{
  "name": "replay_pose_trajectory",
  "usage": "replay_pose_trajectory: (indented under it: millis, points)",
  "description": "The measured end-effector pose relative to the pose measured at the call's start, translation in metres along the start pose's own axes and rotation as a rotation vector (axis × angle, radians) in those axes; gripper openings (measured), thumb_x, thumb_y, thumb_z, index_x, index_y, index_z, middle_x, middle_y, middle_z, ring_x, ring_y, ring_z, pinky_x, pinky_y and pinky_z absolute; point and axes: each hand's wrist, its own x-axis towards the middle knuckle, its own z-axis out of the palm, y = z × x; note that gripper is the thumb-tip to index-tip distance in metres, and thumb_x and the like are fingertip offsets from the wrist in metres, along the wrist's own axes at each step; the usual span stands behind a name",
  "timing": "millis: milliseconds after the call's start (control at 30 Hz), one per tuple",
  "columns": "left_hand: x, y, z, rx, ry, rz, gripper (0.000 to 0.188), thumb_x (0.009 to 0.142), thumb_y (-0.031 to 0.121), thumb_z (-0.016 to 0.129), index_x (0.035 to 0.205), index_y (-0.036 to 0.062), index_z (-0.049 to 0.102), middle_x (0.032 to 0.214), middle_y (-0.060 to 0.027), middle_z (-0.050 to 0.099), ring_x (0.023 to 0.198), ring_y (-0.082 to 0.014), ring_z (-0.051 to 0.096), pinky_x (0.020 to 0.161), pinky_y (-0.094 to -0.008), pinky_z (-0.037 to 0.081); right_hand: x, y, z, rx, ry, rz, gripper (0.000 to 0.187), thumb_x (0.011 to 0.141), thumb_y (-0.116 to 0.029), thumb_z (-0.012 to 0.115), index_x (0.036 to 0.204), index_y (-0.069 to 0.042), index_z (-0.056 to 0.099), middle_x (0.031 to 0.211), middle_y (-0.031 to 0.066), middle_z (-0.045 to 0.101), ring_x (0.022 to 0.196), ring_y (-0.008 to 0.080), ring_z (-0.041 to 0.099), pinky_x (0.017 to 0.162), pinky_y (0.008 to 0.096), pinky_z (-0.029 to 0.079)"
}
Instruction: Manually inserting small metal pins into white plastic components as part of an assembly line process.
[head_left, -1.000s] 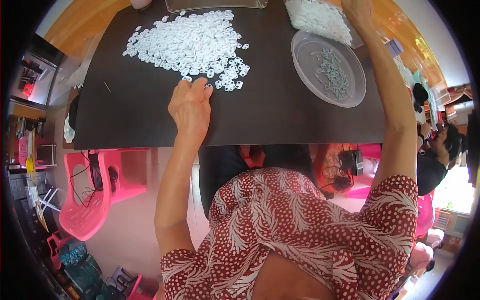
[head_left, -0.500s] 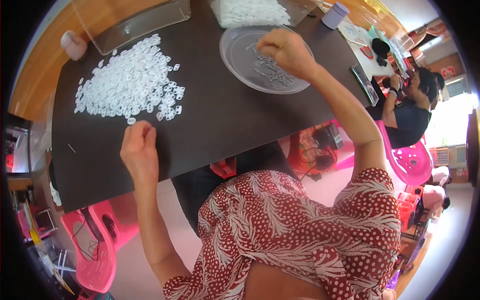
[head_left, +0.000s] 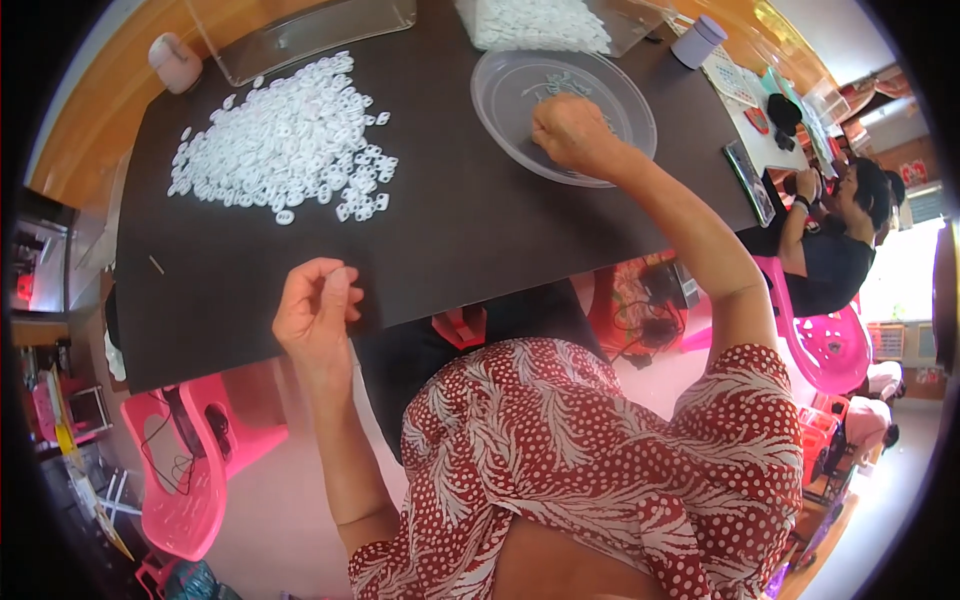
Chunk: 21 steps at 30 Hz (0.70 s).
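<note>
My left hand (head_left: 318,308) is held near the table's front edge, with the thumb pressed against curled fingers. Whatever might be between them is too small to make out. A broad heap of small white plastic pieces with holes (head_left: 275,140) lies beyond it on the dark table. My right hand (head_left: 575,135) reaches into a round clear plastic dish (head_left: 500,125), its fingers bent downward and closed. Small thin greyish pieces (head_left: 565,82) lie in this dish, partly covered by the hand. The right fingertips are hidden, so what they grip cannot be seen.
A clear bin of white pieces (head_left: 540,25) stands behind the dish, beside a lilac-capped container (head_left: 698,42). An empty-looking clear tray (head_left: 315,35) and a pink bottle (head_left: 175,65) are at the back left. A co-worker (head_left: 835,240) sits at right; a pink chair (head_left: 190,500) stands left.
My left hand has drawn back from the heap toward me and rolled thumb-up. My right hand has come lower and nearer within the dish. The whole view has shifted slightly.
</note>
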Motion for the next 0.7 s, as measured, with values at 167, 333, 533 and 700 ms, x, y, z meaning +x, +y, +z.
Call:
replay_pose_trajectory:
  millis: [167, 333, 533, 700]
  points:
    - [-0.004, -0.005, 0.002, -0.135, -0.017, -0.001, 0.013, 0.087, 0.008, 0.061, 0.096, -0.0009, 0.062, 0.079, -0.0073, 0.063, 0.062, -0.0089, 0.056, 0.051, -0.0188, 0.043, -0.005, -0.005, -0.004, 0.123, 0.076, -0.068, 0.010, 0.072, -0.010, 0.055, 0.069, -0.001, 0.055, 0.074, 0.0207, 0.059, 0.075, 0.0403, 0.057, 0.065, 0.0479, 0.045]
    - [-0.008, -0.004, 0.006, -0.162, 0.019, -0.008, 0.016, 0.084, 0.006, 0.063, 0.098, -0.0015, 0.061, 0.076, -0.0039, 0.060, 0.060, -0.0076, 0.053, 0.052, -0.0187, 0.042, -0.010, -0.011, -0.012, 0.138, 0.166, -0.067, 0.004, 0.074, -0.006, 0.054, 0.074, -0.002, 0.053, 0.075, 0.0189, 0.058, 0.075, 0.0388, 0.056, 0.064, 0.0463, 0.045]
    - [-0.006, -0.009, 0.004, -0.262, 0.036, -0.034, 0.020, 0.083, 0.005, 0.065, 0.101, -0.0021, 0.061, 0.076, -0.0030, 0.060, 0.062, -0.0076, 0.053, 0.054, -0.0182, 0.043, -0.009, -0.030, -0.034, 0.205, 0.247, -0.086, 0.009, 0.073, 0.000, 0.060, 0.080, -0.001, 0.055, 0.076, 0.0132, 0.056, 0.075, 0.0313, 0.055, 0.065, 0.0372, 0.044]
    - [-0.009, -0.004, 0.010, -0.316, 0.031, -0.010, 0.019, 0.083, 0.001, 0.064, 0.101, -0.0034, 0.063, 0.077, -0.0042, 0.060, 0.063, -0.0086, 0.054, 0.055, -0.0193, 0.044, -0.009, -0.082, -0.048, 0.566, 0.174, -0.089, 0.010, 0.077, -0.001, 0.061, 0.087, -0.002, 0.062, 0.083, 0.0107, 0.062, 0.077, 0.0254, 0.058, 0.069, 0.0330, 0.046]
